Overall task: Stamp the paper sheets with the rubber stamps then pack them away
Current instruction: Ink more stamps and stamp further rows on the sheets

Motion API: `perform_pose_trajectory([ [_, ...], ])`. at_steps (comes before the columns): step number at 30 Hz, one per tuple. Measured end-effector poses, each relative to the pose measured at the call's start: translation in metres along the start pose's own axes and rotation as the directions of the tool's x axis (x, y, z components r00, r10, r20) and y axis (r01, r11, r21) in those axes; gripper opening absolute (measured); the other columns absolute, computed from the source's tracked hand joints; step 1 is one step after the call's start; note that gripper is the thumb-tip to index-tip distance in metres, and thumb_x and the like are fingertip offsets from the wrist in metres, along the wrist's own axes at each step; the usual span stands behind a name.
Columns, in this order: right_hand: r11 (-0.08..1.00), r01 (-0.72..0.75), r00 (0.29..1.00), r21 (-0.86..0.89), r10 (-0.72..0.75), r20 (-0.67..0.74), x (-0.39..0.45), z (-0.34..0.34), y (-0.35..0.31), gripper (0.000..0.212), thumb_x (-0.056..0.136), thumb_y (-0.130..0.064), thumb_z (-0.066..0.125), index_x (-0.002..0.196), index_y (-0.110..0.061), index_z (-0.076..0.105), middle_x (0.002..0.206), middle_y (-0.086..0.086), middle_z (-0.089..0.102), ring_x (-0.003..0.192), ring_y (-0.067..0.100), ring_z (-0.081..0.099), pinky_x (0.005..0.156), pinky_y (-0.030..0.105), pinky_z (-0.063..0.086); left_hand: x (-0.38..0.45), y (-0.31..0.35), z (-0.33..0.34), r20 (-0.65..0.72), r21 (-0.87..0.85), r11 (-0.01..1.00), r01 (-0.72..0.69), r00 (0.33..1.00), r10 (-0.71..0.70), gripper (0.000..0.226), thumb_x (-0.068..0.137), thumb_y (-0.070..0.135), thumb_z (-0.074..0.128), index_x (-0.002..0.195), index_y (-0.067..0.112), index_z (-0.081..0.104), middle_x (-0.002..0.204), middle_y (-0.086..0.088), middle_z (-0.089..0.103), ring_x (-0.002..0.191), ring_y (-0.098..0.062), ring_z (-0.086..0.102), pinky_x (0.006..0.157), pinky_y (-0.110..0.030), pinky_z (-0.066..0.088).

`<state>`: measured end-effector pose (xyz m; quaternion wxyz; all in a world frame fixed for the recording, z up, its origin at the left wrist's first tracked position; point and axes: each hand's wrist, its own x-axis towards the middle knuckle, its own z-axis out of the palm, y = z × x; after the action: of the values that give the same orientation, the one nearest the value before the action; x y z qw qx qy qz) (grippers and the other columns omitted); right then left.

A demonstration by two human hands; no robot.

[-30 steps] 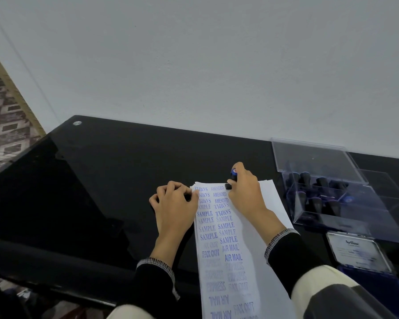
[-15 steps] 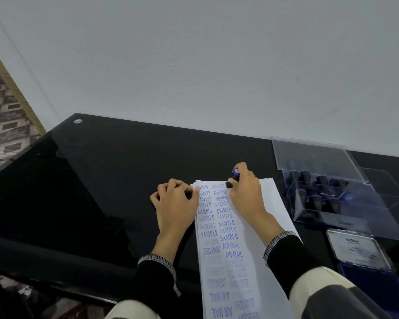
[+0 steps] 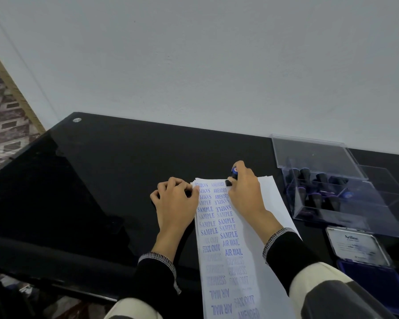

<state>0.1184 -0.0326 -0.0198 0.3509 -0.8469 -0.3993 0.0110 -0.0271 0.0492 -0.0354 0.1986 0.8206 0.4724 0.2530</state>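
Head view, nearest first?
— Open blue ink pad (image 3: 376, 282) at the worktop's (image 3: 115, 162) near right corner, stamped paper sheets (image 3: 224, 240) off its near edge.

And the hands?
— Left hand (image 3: 174, 200), fingers curled, pins the sheets' left edge. Right hand (image 3: 245, 192) grips a rubber stamp (image 3: 232, 177) on their far end. Beyond, right: clear stamp box (image 3: 332, 187), lid raised.

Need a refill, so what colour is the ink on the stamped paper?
Blue, on the paper; clearest in the head view.
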Motion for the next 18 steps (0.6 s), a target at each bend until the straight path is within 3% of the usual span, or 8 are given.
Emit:
perform_pose_trajectory([
  [8,0.999,-0.013,0.999,-0.035,0.015,0.047,0.008,-0.003,-0.003,0.027,0.087,-0.007,0.063,0.104,-0.013,0.044,0.096,0.006,0.054,0.08,0.015,0.052,0.067,0.018,0.042,0.0,0.0,0.0,0.0,-0.001,1.0,0.0,1.0,0.0,0.022,0.092,0.046,0.052,0.084,0.03,0.065,0.103,0.019,0.046,0.108,-0.008,0.037,0.098,-0.034,0.019],
  [18,0.999,-0.022,1.0,0.032,0.023,-0.018,-0.004,0.001,0.003,0.025,0.087,-0.006,0.062,0.107,-0.011,0.047,0.096,0.004,0.051,0.081,0.013,0.05,0.067,0.015,0.04,0.0,-0.001,0.0,0.004,-0.003,1.0,0.0,1.0,0.0,0.021,0.091,0.046,0.053,0.082,0.03,0.065,0.102,0.018,0.048,0.107,-0.008,0.036,0.096,-0.033,0.019],
])
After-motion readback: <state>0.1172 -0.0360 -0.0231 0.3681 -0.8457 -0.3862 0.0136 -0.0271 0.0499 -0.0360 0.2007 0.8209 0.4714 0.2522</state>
